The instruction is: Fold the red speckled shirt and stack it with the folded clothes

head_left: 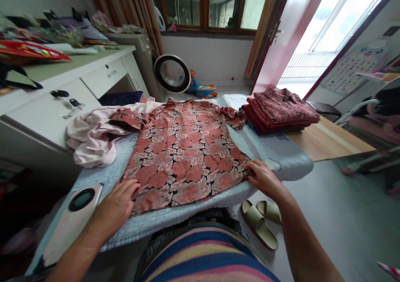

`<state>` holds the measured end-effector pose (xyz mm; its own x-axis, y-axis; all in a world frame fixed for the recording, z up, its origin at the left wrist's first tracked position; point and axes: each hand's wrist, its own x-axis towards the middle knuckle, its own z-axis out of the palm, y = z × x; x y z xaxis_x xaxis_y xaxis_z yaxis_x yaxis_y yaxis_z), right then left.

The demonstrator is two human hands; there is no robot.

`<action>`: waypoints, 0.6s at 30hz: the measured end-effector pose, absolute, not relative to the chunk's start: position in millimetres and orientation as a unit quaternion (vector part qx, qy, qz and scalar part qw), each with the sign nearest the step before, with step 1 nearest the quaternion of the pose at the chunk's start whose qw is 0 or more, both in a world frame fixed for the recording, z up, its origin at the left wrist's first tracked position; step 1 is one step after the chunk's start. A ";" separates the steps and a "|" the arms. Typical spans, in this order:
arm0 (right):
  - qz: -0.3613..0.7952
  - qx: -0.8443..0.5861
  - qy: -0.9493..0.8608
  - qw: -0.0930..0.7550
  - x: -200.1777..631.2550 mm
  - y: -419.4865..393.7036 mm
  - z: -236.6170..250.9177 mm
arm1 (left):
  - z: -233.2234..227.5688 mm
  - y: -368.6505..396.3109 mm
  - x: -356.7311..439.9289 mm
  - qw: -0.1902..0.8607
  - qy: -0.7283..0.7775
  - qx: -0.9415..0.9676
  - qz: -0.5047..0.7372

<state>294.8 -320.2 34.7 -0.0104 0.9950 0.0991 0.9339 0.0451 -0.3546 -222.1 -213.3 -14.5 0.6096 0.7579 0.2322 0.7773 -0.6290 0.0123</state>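
A red floral short-sleeved shirt (pixel 187 153) lies spread out on a table with a pale blue quilted cover (pixel 146 225), its collar end away from me. My left hand (pixel 120 200) has its fingers closed at the lower left corner of the hem. At the lower right corner, my right hand (pixel 265 178) pinches the hem between thumb and fingers. The left sleeve rests against a crumpled pale pink cloth (pixel 90 142). The right sleeve lies bunched beside a stack of folded clothes.
Folded red garments (pixel 283 107) are stacked at the far right on the cover and a wooden board (pixel 337 142). A phone (pixel 71 215) lies by my left forearm. A white cabinet (pixel 56 111) stands left. Green slippers (pixel 259 223) are on the floor; a round fan (pixel 172 73) stands behind.
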 end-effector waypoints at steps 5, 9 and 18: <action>0.026 -0.712 -0.675 0.193 299.0 -318.1 31.9 | -18.6 -213.0 -225.2 0.056 -0.424 -0.897 -0.116; 0.008 -0.716 -0.672 0.188 298.8 -322.5 31.9 | -24.0 -211.6 -228.3 0.058 -0.418 -0.899 -0.118; 0.050 -0.695 -0.715 0.058 281.1 -322.6 43.0 | -26.0 -211.0 -230.0 0.057 -0.417 -0.900 -0.115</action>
